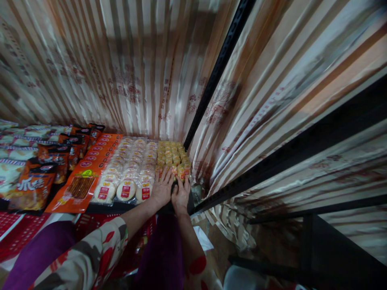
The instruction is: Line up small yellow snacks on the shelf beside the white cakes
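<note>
My left hand (163,189) lies with its fingers stretched out over the front of a block of small yellow-wrapped snack packets (171,151). Close beside it, my right hand (181,196) reaches up to the front right packets, its fingers extended and touching them. Both hands look open; the contact under the fingertips is partly hidden. Left of the block stand rows of round white crackers in clear wrappers (126,189), with red labels facing me. A flat orange snack bag (81,185) lies farther left.
Dark orange snack bags (33,187) and white bags (10,177) line the shelf's left part. A striped curtain (136,72) hangs behind. A black upright post (211,88) and a slanting black beam (272,149) bound the right side. Red perforated baskets (24,233) sit below.
</note>
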{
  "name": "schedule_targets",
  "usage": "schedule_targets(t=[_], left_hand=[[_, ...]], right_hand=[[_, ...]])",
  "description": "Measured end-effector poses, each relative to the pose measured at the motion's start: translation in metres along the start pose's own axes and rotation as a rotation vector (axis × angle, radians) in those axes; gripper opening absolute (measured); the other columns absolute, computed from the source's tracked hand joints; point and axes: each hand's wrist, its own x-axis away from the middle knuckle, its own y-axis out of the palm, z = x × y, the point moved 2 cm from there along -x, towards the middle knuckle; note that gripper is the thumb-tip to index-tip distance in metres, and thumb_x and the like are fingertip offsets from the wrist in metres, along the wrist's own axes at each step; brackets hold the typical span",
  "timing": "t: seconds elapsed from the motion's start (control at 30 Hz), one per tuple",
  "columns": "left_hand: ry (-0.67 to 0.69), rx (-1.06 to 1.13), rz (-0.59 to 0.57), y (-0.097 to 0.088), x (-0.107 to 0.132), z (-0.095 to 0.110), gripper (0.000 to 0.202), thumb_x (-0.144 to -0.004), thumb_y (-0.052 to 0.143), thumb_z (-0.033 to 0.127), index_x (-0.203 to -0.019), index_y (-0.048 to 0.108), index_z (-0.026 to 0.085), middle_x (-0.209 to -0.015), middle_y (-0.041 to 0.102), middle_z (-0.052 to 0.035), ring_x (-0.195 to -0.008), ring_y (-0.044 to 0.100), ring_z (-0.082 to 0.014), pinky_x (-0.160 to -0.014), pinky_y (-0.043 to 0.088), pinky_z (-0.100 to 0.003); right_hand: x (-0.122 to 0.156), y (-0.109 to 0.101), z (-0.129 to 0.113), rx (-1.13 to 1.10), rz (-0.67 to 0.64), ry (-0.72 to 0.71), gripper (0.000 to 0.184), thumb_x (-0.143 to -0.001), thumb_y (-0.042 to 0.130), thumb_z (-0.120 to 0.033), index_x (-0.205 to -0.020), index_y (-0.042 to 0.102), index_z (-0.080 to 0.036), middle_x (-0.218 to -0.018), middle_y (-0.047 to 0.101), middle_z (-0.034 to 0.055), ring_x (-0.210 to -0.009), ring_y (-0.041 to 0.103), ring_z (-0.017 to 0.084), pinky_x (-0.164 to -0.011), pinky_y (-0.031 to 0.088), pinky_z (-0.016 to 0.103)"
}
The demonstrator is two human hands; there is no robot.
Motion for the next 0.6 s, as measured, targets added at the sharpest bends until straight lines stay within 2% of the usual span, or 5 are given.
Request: schedule_targets(t=[0.27, 0.6], left_hand=[[0.004, 0.003, -0.017, -0.0028, -0.0008, -0.0001, 0.050, -0.089, 0.038, 0.033, -0.136, 0.040, 0.014, -0.151, 0.023, -0.0112, -0.141, 0.010, -0.0293, -0.111, 0.015, -0.055], [-0.009, -0.014, -0.023, -0.0069, -0.0005, 0.0015, 0.047, -0.091, 0.034, 0.032, -0.133, 0.045, 0.014, -0.149, 0.028, -0.0107, -0.140, 0.014, -0.0282, -0.111, 0.016, -0.054]], right_hand=[[-0.0020, 0.0002, -0.0056, -0.007, 0.018, 0.006, 0.046, -0.081, 0.036, -0.010, -0.121, 0.056, -0.017, -0.143, 0.035, 0.0128, -0.130, 0.031, 0.025, -0.101, 0.035, 0.049], [-0.0041, -0.0006, -0.0064, 0.002, 0.011, 0.005, 0.044, -0.080, 0.040, -0.016, -0.120, 0.058, -0.015, -0.142, 0.037, 0.0123, -0.124, 0.034, 0.025, -0.101, 0.034, 0.047]])
